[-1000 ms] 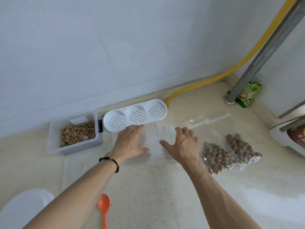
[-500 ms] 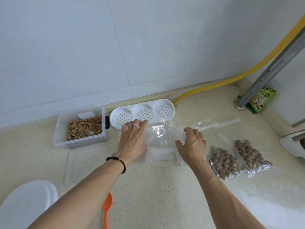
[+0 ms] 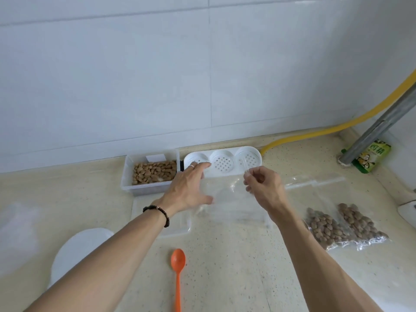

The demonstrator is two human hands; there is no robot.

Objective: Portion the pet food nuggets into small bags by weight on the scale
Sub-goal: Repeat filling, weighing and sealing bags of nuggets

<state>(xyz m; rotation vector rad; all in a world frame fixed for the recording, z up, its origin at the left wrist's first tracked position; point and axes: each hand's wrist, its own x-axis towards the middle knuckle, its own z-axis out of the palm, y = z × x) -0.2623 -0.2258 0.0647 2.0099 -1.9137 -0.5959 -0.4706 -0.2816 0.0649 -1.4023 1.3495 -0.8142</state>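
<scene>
An empty clear plastic bag (image 3: 227, 194) is lifted above the counter between my hands. My right hand (image 3: 263, 185) pinches its top right edge. My left hand (image 3: 191, 188) reaches to the bag's left side with fingers stretched out and thumb against the film. A clear box of brown nuggets (image 3: 153, 173) stands by the wall to the left. Two filled bags of nuggets (image 3: 342, 226) lie on the counter at the right. An orange spoon (image 3: 177, 273) lies near the front. No scale display is visible.
A white three-cup perforated tray (image 3: 225, 162) sits against the wall behind the bag. A clear lid (image 3: 166, 221) lies flat under my left wrist, a white round object (image 3: 74, 251) at front left. More empty bags (image 3: 315, 180), a green packet (image 3: 371, 157), a yellow hose and a metal pole are at right.
The bag has come up off the counter. My right hand went from lying flat on it to pinching its top edge, and my left hand shifted along its left side.
</scene>
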